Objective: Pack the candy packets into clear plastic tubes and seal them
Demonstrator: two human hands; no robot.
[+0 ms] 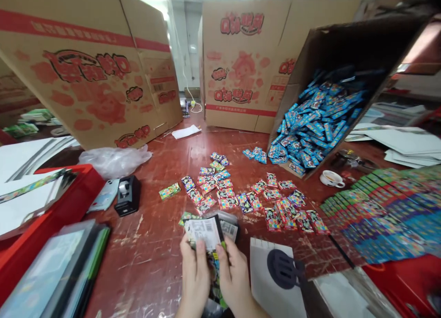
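Near the table's front edge, my left hand [195, 268] and my right hand [236, 272] are side by side, fingers closed on a printed packet [203, 230] with a white barcode panel and black and green parts. Both thumbs press on its upper face. Behind it shows another dark edge with a pale panel; I cannot tell whether it is a separate piece. Just beyond my hands lie several small colourful candy packets [225, 193] in red, purple and green wrappers. A single green packet [169, 190] lies apart to the left.
An open carton [292, 90] on its side spills blue packets [320, 118] at the right. Two large cartons [93, 74] [241, 65] stand behind. A tape dispenser [127, 196] and red tray [81, 198] are left; a white cup [331, 178] and rows of packets [382, 207] are right.
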